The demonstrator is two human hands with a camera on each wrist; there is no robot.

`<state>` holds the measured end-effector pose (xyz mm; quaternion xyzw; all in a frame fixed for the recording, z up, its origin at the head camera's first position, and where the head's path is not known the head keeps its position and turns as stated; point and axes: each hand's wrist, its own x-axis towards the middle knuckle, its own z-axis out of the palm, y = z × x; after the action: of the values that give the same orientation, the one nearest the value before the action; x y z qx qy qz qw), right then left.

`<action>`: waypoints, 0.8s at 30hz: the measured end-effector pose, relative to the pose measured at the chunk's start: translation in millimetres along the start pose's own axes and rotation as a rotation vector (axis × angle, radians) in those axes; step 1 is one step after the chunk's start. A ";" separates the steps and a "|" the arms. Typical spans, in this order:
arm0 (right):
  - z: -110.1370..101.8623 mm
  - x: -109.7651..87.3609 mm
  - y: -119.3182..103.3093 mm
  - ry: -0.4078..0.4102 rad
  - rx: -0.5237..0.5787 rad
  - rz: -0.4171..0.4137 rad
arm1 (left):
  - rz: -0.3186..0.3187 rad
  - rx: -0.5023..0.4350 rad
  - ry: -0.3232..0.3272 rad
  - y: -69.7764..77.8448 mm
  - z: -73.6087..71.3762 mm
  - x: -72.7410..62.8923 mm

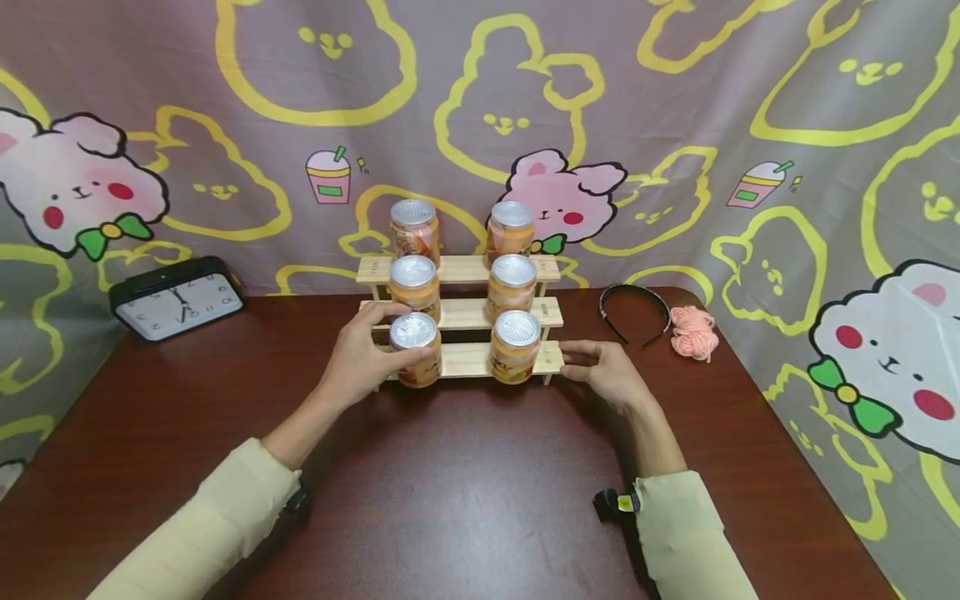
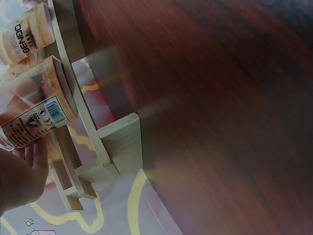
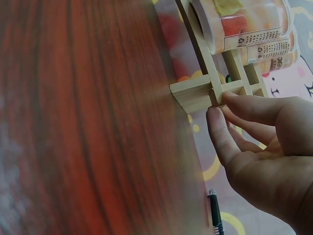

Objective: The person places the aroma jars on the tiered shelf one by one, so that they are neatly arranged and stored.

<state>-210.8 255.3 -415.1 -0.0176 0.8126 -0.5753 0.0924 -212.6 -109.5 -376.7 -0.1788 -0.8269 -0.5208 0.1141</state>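
Observation:
A three-step wooden display rack (image 1: 465, 360) stands on the table, with two silver-lidded cans with orange labels on each step. My left hand (image 1: 362, 354) grips the front left can (image 1: 417, 354) between thumb and fingers; in the left wrist view that can (image 2: 36, 115) shows a barcode label and sits at the lowest step. On the other side, my right hand (image 1: 606, 372) pinches the right end of the lowest step between thumb and fingertips. The right wrist view shows this hand (image 3: 264, 142) at the rack's corner (image 3: 195, 90). Beside it stands the front right can (image 1: 515, 350).
On the brown table (image 1: 465, 500), a white-faced clock (image 1: 180, 300) stands at the back left. A black headband (image 1: 633, 312) and a bundle of pink yarn (image 1: 693, 333) lie right of the rack. A patterned curtain (image 1: 450, 100) hangs close behind the rack.

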 end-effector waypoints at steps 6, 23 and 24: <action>-0.1 0.2 0.6 -0.004 0.011 -0.003 | 0.000 -0.003 -0.001 -0.7 0.5 -0.8; -10.0 -5.7 0.1 0.046 -0.008 -0.046 | 0.041 -0.070 0.000 -3.1 -4.4 -2.7; -11.6 -7.0 -1.3 0.058 -0.029 -0.058 | 0.046 -0.072 0.005 -3.8 -5.7 -2.9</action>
<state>-206.0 266.6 -409.3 -0.0257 0.8224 -0.5660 0.0519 -211.5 -116.7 -378.5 -0.2004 -0.8031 -0.5477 0.1217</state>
